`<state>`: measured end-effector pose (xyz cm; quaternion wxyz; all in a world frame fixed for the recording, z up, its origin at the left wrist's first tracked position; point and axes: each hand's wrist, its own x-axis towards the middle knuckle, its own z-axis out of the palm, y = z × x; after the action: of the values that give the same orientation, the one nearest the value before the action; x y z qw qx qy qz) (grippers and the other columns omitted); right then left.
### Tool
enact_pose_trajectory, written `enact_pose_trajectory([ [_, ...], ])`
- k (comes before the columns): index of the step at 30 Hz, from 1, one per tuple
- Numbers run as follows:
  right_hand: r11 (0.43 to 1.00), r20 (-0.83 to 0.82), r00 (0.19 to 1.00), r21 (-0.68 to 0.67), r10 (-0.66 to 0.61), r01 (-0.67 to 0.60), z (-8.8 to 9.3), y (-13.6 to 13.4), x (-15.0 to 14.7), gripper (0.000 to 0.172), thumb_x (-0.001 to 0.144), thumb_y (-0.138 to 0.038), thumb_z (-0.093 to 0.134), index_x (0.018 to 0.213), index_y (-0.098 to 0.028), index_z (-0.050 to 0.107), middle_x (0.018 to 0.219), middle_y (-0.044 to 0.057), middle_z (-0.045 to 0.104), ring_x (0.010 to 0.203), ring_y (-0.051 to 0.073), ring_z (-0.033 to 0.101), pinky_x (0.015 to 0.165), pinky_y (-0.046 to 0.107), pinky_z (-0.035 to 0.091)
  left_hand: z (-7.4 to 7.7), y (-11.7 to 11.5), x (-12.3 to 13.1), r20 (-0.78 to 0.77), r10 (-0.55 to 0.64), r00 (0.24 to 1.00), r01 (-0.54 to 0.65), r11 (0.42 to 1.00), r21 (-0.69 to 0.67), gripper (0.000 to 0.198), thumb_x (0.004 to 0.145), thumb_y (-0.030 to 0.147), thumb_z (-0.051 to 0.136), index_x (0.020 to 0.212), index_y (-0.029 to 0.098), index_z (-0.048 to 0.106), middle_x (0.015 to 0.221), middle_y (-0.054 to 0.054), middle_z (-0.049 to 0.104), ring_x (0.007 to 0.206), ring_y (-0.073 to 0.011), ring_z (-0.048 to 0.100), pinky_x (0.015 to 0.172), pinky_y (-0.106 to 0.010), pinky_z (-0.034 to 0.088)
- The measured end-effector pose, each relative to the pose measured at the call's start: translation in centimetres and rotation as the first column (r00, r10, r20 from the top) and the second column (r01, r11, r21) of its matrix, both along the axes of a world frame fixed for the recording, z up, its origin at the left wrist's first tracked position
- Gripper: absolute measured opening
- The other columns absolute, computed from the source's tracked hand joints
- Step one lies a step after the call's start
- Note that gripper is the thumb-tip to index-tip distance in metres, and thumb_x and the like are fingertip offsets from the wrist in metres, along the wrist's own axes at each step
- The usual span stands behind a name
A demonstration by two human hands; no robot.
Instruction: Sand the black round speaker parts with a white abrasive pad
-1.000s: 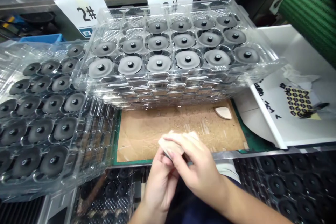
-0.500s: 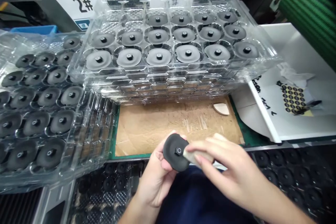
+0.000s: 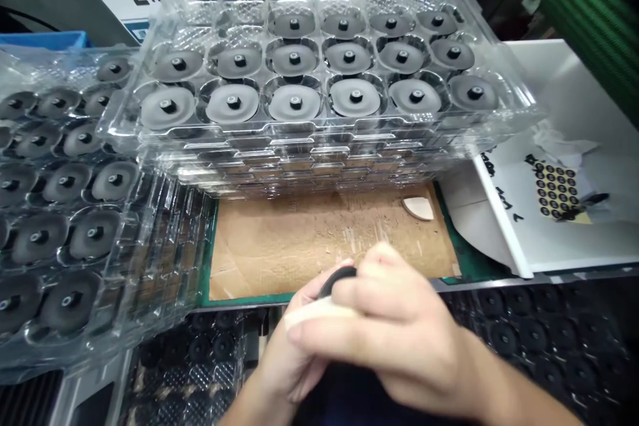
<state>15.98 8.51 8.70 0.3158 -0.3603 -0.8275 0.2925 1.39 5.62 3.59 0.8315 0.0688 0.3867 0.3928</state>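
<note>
My left hand (image 3: 287, 363) holds a black disc (image 3: 339, 277) above the near edge of the cardboard sheet (image 3: 279, 246). Only the disc's upper rim shows; my right hand (image 3: 394, 326) covers the rest. Between its thumb and fingers my right hand pinches a pale cream piece (image 3: 319, 311), which lies over the disc and hides part of my left hand. Beyond the cardboard stands a stack of clear trays (image 3: 319, 130), the top one bearing several black discs with small central hubs.
More clear trays of discs (image 3: 94, 279) are stacked at the left. A cream wedge (image 3: 418, 208) lies on the cardboard. At the right, a white bin (image 3: 504, 226) holds a sticker sheet (image 3: 554, 190). Dark trays (image 3: 539, 333) sit below the bench edge.
My right hand has moved left across the disc with the cream piece and now covers most of it. The disc faced the camera before. The view has shifted slightly.
</note>
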Motion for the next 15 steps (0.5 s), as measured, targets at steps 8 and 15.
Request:
enact_pose_trajectory([
  [8, 0.682, 0.127, 0.824, -0.500, -0.552, 0.534, -10.8, -1.2, 3.4, 0.024, 0.085, -0.030, 0.055, 0.098, -0.018, 0.070, 0.097, 0.007, 0.072, 0.087, 0.021, 0.066, 0.073, 0.032, 0.052, -0.2, 0.9, -0.6, 0.126, 0.097, 0.987, -0.098, 0.995, 0.007, 0.052, 0.055, 0.035, 0.081, 0.105, 0.025, 0.068, 0.106, -0.006, 0.070, 0.092, -0.0229, 0.067, 0.081, -0.029, 0.054],
  [15, 0.658, 0.096, 0.774, -0.468, -0.626, 0.590, -7.8, -2.7, 0.8, 0.026, 0.089, -0.030, 0.051, 0.110, -0.023, 0.064, 0.112, 0.006, 0.067, 0.099, 0.022, 0.062, 0.076, 0.032, 0.052, -0.8, 0.9, -1.0, 0.111, 0.120, 0.987, -0.123, 0.992, 0.024, 0.050, 0.054, 0.031, 0.083, 0.103, 0.026, 0.070, 0.103, -0.004, 0.072, 0.086, -0.0194, 0.068, 0.078, -0.026, 0.055],
])
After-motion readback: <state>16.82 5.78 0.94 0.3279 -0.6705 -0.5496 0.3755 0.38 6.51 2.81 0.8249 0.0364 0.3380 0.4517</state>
